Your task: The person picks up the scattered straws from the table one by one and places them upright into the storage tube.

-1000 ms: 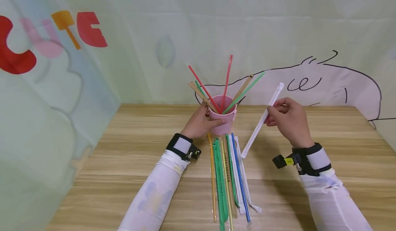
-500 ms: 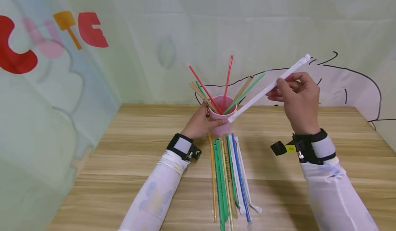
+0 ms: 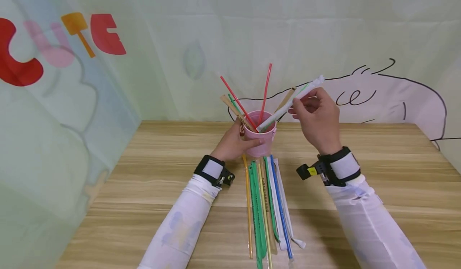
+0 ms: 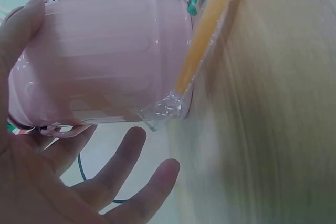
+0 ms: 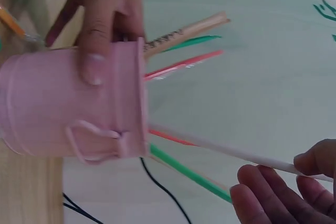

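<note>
Left hand (image 3: 234,143) grips the pink bucket (image 3: 265,140) at its nine o'clock while right hand (image 3: 318,119) pinches the white-wrapped straw (image 3: 277,114), slanting toward two o'clock, lower end at the bucket's mouth; steepening it should ease entry.

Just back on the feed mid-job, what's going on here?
A person's left hand grips a pink bucket near its rim. The right hand pinches a white straw, slanted with its lower end at the bucket's mouth. Red, green and brown straws already lean in the bucket, while more straws lie in a row on the table in front.
</note>
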